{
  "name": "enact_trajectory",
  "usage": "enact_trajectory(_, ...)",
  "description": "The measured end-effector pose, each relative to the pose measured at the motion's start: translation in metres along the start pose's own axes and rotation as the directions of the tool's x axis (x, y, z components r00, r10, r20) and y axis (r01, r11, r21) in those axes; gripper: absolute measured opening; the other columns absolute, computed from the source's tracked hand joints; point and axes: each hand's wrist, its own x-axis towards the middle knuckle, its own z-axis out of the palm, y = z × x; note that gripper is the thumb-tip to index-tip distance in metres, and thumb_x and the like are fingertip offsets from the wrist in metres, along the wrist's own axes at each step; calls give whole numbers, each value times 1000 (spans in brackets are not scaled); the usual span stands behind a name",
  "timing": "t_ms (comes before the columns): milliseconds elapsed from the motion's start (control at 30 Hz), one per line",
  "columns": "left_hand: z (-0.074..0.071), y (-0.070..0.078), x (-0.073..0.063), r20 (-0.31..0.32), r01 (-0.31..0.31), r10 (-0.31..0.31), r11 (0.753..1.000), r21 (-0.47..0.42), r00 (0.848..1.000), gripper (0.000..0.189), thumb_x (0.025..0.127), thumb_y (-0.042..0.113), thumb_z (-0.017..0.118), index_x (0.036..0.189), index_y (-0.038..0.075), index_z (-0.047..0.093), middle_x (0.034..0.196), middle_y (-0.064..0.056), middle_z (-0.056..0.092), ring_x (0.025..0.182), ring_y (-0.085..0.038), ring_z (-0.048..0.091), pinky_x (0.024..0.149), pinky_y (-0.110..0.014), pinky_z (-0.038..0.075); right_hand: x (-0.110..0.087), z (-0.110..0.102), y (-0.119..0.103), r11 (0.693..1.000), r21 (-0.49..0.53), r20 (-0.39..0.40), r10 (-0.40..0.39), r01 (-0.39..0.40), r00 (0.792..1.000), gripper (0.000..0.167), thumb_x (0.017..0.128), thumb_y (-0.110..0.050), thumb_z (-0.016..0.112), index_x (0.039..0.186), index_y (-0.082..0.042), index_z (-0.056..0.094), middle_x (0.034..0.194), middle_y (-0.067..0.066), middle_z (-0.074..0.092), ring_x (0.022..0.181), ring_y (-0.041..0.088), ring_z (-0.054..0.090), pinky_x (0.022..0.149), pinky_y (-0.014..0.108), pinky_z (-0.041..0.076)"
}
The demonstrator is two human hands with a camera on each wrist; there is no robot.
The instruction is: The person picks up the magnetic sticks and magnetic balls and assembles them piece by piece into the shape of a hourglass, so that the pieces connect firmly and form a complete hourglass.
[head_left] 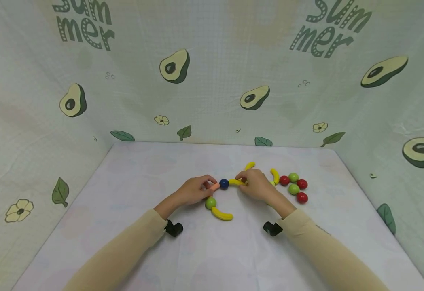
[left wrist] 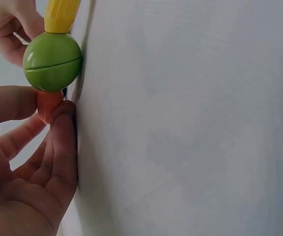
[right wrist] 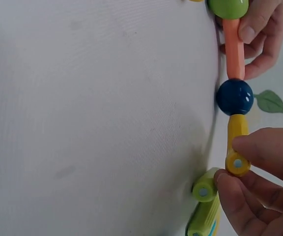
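- A glossy dark-blue ball point(head_left: 224, 184) is set between both hands, touched by a rod on either side; in the head view, the left fingertips appear nearer.
- A straight coral-orange plastic rod point(right wrist: 235, 51), its long axis pointed towards the ball, is pinched in the left hand point(head_left: 195, 189).
- A curved yellow plastic rod point(head_left: 236, 182), reaching roughly sideways from the ball, is pinched between thumb and fingers of the right hand point(head_left: 254, 184).
- Both forearms are angled inward, low over the white table point(head_left: 183, 262).

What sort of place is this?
Likely a staged tabletop recording booth: avocado-print cloth surrounds the pale tabletop on three sides, and black wrist-worn devices are in view.
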Motion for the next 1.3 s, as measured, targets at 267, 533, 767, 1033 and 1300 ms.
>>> enact_trajectory(267,-8,0,0,27,2,-2,1000,18,1000,25,103,26,68,128,21,66,104,1,70,80,-16,64,72,-31,54,6,6,-7,1000,0,-21,2,-2,1000,24,94,-4,77,118,-3,78,102,12,76,90,23,67,87,42,60)
enact_trajectory(533,-19,-5,2,-2,-3,4,998,69,1000,26,104,30,70,125,16,65,93,2,69,75,-14,61,67,-28,50,17,14,-13,999,41,8,-18,17,1000,26,96,-2,75,121,-3,77,111,13,77,100,26,70,91,43,60)
enact_trajectory(767,-23,-6,3,-16,-12,13,998,67,1000,37,103,26,71,137,13,64,116,-4,73,84,-13,65,76,-30,55,25,21,-17,993,102,44,-64,59,997,29,96,1,73,124,-4,77,118,12,76,102,25,70,92,42,60)
enact_trajectory(1033,-20,-5,7,2,-57,57,996,69,998,37,102,27,72,137,14,65,119,-5,75,90,-11,67,83,-32,57,28,30,-18,989,122,10,-82,80,997,27,95,0,74,122,-6,78,117,9,77,98,23,70,90,39,61)
enact_trajectory(1300,-15,-6,13,-42,-38,41,997,72,998,24,101,25,71,124,17,70,100,1,73,86,-12,65,79,-31,56,31,34,-20,982,152,-5,-109,109,994,26,96,-2,76,121,-7,79,119,7,77,102,21,71,92,38,61)
